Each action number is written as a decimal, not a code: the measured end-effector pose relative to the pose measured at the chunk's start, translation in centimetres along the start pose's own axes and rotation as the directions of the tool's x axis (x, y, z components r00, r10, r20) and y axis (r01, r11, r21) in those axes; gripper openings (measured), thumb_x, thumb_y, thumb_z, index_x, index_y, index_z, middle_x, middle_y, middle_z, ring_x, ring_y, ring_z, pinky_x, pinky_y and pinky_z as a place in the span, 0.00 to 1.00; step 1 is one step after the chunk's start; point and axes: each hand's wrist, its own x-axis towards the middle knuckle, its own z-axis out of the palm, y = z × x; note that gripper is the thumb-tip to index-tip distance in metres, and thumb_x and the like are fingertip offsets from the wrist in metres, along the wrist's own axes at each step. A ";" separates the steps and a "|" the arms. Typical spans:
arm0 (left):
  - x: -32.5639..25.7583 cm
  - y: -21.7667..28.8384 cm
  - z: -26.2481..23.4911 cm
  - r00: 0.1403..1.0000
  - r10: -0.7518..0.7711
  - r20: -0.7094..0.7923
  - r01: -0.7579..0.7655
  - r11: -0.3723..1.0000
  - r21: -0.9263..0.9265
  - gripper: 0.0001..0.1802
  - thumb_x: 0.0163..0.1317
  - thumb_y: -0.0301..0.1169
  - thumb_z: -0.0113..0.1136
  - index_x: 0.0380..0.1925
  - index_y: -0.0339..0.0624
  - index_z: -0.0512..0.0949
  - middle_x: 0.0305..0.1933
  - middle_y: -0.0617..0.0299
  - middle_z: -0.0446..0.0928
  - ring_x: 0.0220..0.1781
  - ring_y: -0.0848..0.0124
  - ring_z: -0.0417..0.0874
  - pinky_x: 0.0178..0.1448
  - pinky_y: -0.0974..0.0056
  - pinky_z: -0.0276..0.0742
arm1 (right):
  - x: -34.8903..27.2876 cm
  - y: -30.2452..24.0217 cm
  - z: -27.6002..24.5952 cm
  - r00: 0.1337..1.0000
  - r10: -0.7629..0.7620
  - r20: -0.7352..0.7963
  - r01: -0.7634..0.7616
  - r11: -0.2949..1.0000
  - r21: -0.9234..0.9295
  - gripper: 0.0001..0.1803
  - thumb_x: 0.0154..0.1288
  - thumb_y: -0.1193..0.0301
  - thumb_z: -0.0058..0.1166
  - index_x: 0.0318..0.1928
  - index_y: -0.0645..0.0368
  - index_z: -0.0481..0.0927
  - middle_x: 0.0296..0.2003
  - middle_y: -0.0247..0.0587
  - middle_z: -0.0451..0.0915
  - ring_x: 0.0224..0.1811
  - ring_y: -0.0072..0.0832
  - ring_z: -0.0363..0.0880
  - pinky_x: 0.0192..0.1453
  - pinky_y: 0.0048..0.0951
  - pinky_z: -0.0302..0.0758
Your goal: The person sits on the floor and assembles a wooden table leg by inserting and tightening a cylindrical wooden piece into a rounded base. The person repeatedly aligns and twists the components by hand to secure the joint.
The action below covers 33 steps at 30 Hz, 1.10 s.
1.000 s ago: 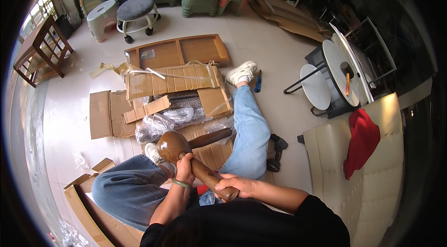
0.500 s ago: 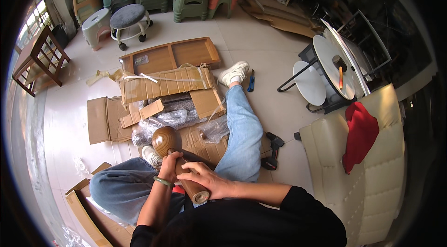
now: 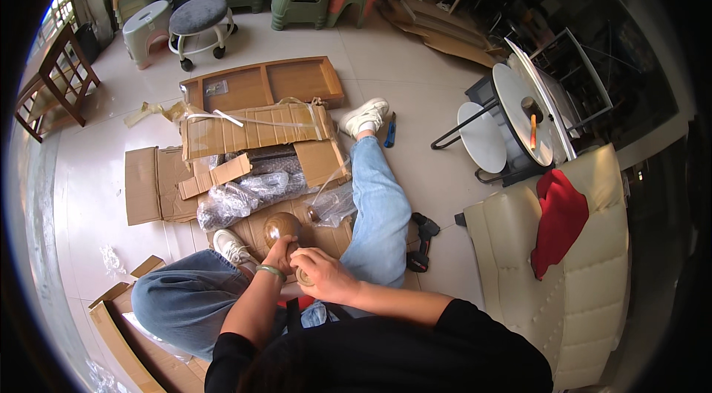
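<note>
A turned wooden post with a glossy round ball (image 3: 281, 228) at its far end is held in front of my body, between my legs. My left hand (image 3: 279, 255), with a green bangle at the wrist, is closed around it just below the ball. Close beside it, my right hand (image 3: 328, 276) wraps the near part of the post. The pale round end face (image 3: 304, 276) shows by the right fingers. Most of the shaft between is hidden by my hands.
Ahead lies an opened cardboard box (image 3: 252, 133) with bubble-wrapped parts (image 3: 252, 196). Behind it is a wooden frame panel (image 3: 304, 83). A cordless drill (image 3: 423, 243) and a blue-handled tool (image 3: 390, 131) lie right of my leg. A cream seat (image 3: 512, 230) bears a red cloth (image 3: 560, 219).
The post has been tilted: its near end has come up and foreshortened, and its ball has dropped slightly. My right hand has closed more around the near end. The whole view has shifted a little.
</note>
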 end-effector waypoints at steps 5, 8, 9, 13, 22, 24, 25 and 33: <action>-0.5 -1.2 1.1 0.976 0.171 0.131 -0.141 0.967 -0.214 0.20 0.69 0.48 0.44 0.31 0.46 0.76 0.36 0.57 0.80 0.43 0.57 0.79 0.54 0.52 0.73 | 3.1 -1.0 -0.3 0.968 0.007 0.251 0.118 0.869 -0.480 0.30 0.50 0.78 0.57 0.56 0.77 0.67 0.35 0.56 0.78 0.35 0.46 0.81 0.34 0.42 0.81; -0.5 -3.8 4.3 0.742 0.645 0.182 -0.505 0.716 -0.481 0.25 0.66 0.52 0.49 0.40 0.39 0.77 0.42 0.52 0.80 0.48 0.54 0.79 0.61 0.52 0.73 | 5.6 -0.5 0.8 0.909 0.048 0.413 0.272 0.681 -0.680 0.30 0.52 0.75 0.58 0.56 0.77 0.70 0.36 0.54 0.80 0.37 0.41 0.82 0.38 0.38 0.81; 0.1 -5.2 5.8 0.532 0.847 -0.022 -0.783 0.481 -0.395 0.27 0.64 0.53 0.52 0.41 0.36 0.76 0.42 0.51 0.80 0.47 0.55 0.80 0.61 0.52 0.73 | 6.5 -0.2 1.4 0.893 0.144 0.427 0.226 0.677 -0.700 0.29 0.52 0.75 0.58 0.56 0.76 0.70 0.37 0.53 0.80 0.39 0.40 0.82 0.40 0.38 0.81; 3.9 -4.7 6.3 0.661 0.686 -0.304 -0.742 0.658 -0.127 0.24 0.63 0.50 0.56 0.43 0.38 0.79 0.42 0.54 0.82 0.47 0.59 0.81 0.59 0.56 0.74 | 9.4 0.7 2.8 0.649 0.547 0.529 0.241 0.511 -0.825 0.28 0.55 0.73 0.61 0.56 0.71 0.74 0.43 0.51 0.82 0.44 0.37 0.84 0.44 0.36 0.81; 7.7 -2.6 3.5 0.932 0.317 0.175 -0.016 0.518 -0.856 0.16 0.57 0.42 0.60 0.25 0.40 0.75 0.29 0.58 0.78 0.36 0.60 0.78 0.51 0.57 0.77 | 14.1 3.2 0.4 0.122 0.894 0.431 0.116 0.418 -0.901 0.28 0.43 0.74 0.68 0.50 0.63 0.84 0.50 0.44 0.85 0.53 0.37 0.84 0.50 0.36 0.82; 7.6 -2.5 3.3 0.954 0.254 0.162 -0.007 0.555 -0.832 0.15 0.56 0.42 0.60 0.23 0.41 0.75 0.27 0.58 0.77 0.35 0.60 0.78 0.49 0.57 0.77 | 14.4 3.2 0.8 0.067 0.892 0.446 0.058 0.443 -0.895 0.27 0.43 0.72 0.67 0.50 0.60 0.85 0.52 0.44 0.83 0.55 0.33 0.82 0.53 0.36 0.80; 7.5 -2.4 3.0 0.958 0.234 0.165 0.003 0.567 -0.823 0.15 0.56 0.42 0.60 0.23 0.41 0.75 0.27 0.58 0.77 0.35 0.60 0.78 0.49 0.57 0.77 | 14.5 3.1 1.0 0.008 0.902 0.433 0.056 0.431 -0.900 0.29 0.44 0.70 0.67 0.52 0.58 0.84 0.56 0.45 0.80 0.58 0.29 0.79 0.57 0.34 0.77; 7.4 -1.7 1.1 0.982 0.038 0.184 0.106 0.696 -0.710 0.15 0.56 0.42 0.57 0.25 0.42 0.73 0.27 0.57 0.78 0.35 0.56 0.79 0.47 0.53 0.77 | 16.6 1.5 0.6 -0.217 0.825 0.521 -0.056 0.522 -0.851 0.34 0.46 0.66 0.69 0.58 0.57 0.77 0.55 0.49 0.78 0.56 0.32 0.78 0.58 0.37 0.75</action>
